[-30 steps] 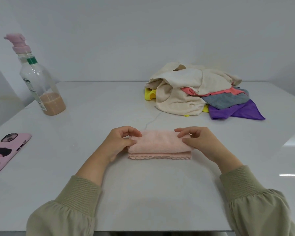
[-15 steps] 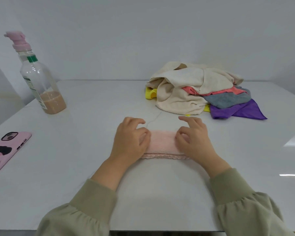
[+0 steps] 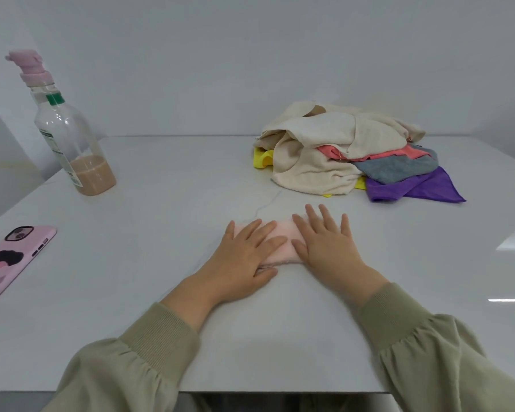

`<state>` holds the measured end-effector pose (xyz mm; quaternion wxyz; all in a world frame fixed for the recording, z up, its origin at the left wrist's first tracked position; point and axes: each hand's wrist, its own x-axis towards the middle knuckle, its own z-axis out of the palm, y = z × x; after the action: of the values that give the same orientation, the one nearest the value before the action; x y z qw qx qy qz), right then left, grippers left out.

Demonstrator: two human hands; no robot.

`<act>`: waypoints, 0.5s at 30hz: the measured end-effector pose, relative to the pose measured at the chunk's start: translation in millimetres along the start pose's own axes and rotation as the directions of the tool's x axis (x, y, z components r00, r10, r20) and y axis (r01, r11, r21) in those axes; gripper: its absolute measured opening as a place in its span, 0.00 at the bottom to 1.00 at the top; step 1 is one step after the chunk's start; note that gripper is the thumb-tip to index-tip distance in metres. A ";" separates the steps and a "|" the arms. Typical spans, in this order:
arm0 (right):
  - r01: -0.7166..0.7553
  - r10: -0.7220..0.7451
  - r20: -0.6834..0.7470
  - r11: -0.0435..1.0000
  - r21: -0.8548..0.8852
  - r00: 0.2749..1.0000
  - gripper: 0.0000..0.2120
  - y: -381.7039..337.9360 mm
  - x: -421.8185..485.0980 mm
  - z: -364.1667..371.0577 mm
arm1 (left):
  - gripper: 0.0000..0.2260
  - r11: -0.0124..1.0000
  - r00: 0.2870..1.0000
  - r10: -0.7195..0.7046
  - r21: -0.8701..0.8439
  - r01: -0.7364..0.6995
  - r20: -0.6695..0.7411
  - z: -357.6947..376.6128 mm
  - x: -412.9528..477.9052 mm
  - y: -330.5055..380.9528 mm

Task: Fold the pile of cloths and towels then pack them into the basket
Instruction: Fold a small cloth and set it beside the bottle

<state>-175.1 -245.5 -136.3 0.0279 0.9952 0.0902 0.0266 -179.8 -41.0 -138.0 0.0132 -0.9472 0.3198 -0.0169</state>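
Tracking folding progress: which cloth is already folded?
The pale pink towel, pressed flat under the left hand and right hand; the rest lie crumpled in the pile.

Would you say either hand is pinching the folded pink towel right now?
No, the left hand and right hand press flat on the pink towel.

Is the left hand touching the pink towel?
Touching. The head view shows the left hand lying flat on the pink towel, fingers spread across it.

We see only a strip of pink towel (image 3: 281,254) between left hand (image 3: 244,260) and right hand (image 3: 327,248). Left of the towel, phone (image 3: 12,260) cropped by frame edge; bottle label (image 3: 50,142) unreadable.
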 end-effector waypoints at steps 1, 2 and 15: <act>-0.052 0.052 -0.018 0.999 -0.010 0.998 0.28 3.5 7.8 0.1 | 0.31 1.000 1.000 0.024 -0.020 -0.024 -0.008 -0.6 -0.7 -0.3; -0.110 0.109 -0.038 0.994 -0.009 0.993 0.29 6.5 15.5 0.1 | 0.30 0.999 0.999 0.039 -0.032 -0.039 -0.015 -0.6 -0.7 -0.8; -0.154 0.232 -0.229 0.937 0.315 0.945 0.22 -14.5 43.3 0.6 | 0.21 0.949 0.949 -0.313 -0.035 0.313 -0.022 1.8 15.3 -17.4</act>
<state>-135.2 -223.4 -135.7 -0.1348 0.9799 -0.0030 0.1470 -157.1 -36.4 -138.8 -0.0085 -0.9857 0.1659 -0.0269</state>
